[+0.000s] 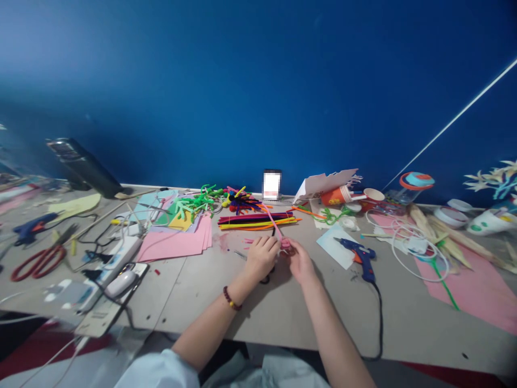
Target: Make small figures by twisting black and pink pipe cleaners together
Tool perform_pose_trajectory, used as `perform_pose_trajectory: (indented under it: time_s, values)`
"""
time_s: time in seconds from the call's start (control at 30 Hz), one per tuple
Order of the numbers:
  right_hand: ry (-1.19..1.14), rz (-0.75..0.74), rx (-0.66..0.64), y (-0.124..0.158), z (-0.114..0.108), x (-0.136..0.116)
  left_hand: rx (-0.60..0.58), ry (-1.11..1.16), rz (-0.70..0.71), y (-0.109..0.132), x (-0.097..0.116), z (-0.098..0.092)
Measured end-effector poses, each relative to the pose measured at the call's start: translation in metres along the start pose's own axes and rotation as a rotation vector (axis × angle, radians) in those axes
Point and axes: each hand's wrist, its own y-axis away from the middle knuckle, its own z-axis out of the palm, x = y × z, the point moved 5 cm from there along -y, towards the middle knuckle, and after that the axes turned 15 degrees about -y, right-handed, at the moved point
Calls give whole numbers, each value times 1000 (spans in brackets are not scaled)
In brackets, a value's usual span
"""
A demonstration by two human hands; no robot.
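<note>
Pink strip — one — pinched by left hand and right hand; two glue guns.

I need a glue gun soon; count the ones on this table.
2: one glue gun right of the right hand, another far left above the red scissors. Clutter may hide more.

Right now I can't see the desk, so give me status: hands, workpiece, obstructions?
Left hand and right hand both pinch a pink paper strip. Strip rises toward the pipe cleaners. Blue glue gun lies right, apart.
</note>
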Motion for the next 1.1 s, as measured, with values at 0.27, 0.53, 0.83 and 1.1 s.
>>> perform_pose_trajectory:
  time_s: [0.27, 0.53, 0.83, 1.1]
  values:
    - [31, -50, 42, -4, -3, -3, 5, 89, -100, 0, 0, -1]
    - [29, -31, 70, -7, -7, 3, -10, 59, -172, 3, -1, 2]
    - [26, 0, -7, -4, -2, 5, 18, 103, -229, 0, -3, -3]
    - [34, 73, -49, 1, 3, 10, -54, 204, -284, 4, -7, 1]
